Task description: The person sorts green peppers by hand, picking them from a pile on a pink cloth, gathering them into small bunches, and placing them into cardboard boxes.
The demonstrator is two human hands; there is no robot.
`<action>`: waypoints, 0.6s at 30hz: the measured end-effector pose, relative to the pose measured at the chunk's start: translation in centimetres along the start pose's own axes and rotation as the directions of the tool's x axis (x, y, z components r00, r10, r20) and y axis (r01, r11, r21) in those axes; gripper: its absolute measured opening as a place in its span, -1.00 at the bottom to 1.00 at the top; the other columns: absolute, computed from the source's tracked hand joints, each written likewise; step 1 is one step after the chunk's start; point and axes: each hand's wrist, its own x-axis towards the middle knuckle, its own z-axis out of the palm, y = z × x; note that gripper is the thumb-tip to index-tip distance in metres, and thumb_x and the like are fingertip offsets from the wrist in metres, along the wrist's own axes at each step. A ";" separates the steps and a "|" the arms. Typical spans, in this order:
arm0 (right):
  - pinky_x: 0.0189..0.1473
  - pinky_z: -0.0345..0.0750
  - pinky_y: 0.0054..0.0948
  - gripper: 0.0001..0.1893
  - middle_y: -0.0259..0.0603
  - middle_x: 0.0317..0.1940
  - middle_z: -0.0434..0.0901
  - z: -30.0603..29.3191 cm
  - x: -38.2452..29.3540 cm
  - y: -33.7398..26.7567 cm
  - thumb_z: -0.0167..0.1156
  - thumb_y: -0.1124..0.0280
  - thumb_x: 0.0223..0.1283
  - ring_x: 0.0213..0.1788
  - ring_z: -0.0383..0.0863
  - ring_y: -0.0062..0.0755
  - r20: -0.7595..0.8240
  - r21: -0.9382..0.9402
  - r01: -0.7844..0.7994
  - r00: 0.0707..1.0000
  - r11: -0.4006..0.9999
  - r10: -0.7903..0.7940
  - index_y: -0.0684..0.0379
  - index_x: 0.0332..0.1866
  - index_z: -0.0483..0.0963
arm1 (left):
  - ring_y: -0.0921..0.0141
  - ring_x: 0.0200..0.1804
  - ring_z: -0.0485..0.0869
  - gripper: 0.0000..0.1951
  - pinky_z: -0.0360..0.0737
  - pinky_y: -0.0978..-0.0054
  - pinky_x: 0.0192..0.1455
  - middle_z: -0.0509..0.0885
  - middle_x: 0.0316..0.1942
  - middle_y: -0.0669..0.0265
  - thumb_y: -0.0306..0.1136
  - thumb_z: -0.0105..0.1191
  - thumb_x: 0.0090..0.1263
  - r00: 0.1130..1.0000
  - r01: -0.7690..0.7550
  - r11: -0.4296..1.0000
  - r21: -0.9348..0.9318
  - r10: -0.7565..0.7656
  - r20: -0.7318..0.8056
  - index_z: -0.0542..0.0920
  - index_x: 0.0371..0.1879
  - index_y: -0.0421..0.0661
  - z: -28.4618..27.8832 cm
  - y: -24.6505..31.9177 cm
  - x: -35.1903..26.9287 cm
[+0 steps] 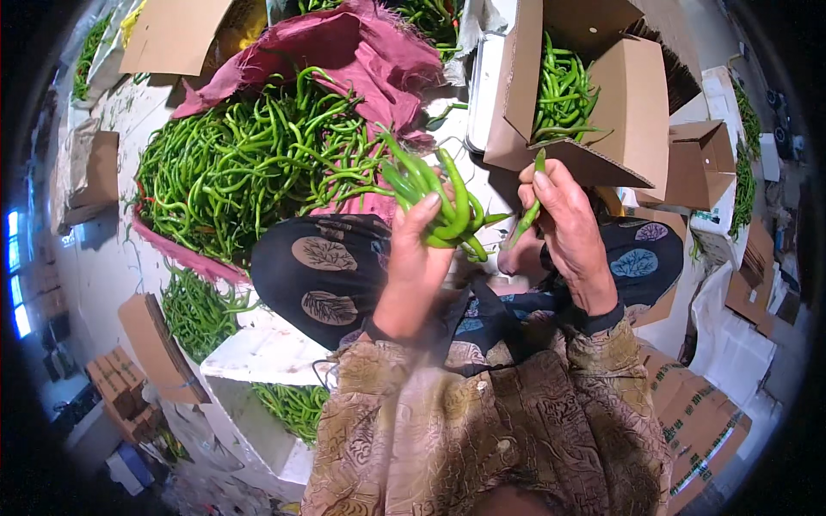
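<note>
In my left hand (419, 242) is a loose bunch of green chili peppers (458, 206), some curling out below the fingers. My right hand (568, 219) pinches a single green chili pepper (532, 206) between thumb and fingers, upright and apart from the bunch. Left of my knee a large heap of green chilies (239, 161) spills over a pink cloth sack (348, 45). Just beyond my right hand stands an open cardboard box (632, 109), partly filled with green chilies (561, 90).
A white foam box (258, 355) with chilies inside lies by my left hip, near another chili pile (193, 313). Folded cardboard (158, 348) stands at the left. To the right are a smaller open carton (703, 161), foam boxes with chilies (716, 213) and taped cartons (690, 413).
</note>
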 end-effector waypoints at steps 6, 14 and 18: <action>-0.24 0.41 -0.60 -0.69 -0.42 -0.31 0.49 2.6 0.1 0.1 0.20 0.28 0.27 -0.25 0.40 -0.72 0.140 -0.347 0.005 0.989 0.938 0.047 0.27 -0.02 0.44 | 0.36 -0.06 0.60 -0.51 0.56 0.40 0.08 0.58 -0.12 0.18 -0.55 0.09 0.27 0.995 -0.092 0.949 0.301 0.073 0.072 0.29 0.19 -0.24 1.2 -0.6 -0.4; -0.37 0.39 -0.46 -0.66 -0.31 -0.52 0.44 2.1 -1.6 -0.4 0.27 0.22 0.14 -0.43 0.34 -0.64 0.152 -0.724 0.023 0.980 0.689 0.127 0.29 -0.17 0.45 | 0.34 -0.04 0.59 -0.38 0.55 0.36 0.09 0.57 -0.11 0.16 -0.57 0.11 0.24 0.994 -0.102 0.960 0.259 0.087 0.071 0.19 0.30 -0.25 1.3 -0.1 -0.3; -0.30 0.45 -0.52 -0.67 -0.42 -0.29 0.53 1.8 -1.0 -1.0 0.19 0.26 0.25 -0.39 0.42 -0.67 0.213 -0.378 -0.104 0.957 0.920 0.196 0.27 -0.02 0.46 | 0.31 -0.05 0.59 -0.36 0.55 0.29 0.10 0.55 -0.14 0.14 -0.48 0.14 0.23 0.975 -0.036 0.993 0.114 0.010 0.221 0.19 0.30 -0.21 1.0 0.3 -0.2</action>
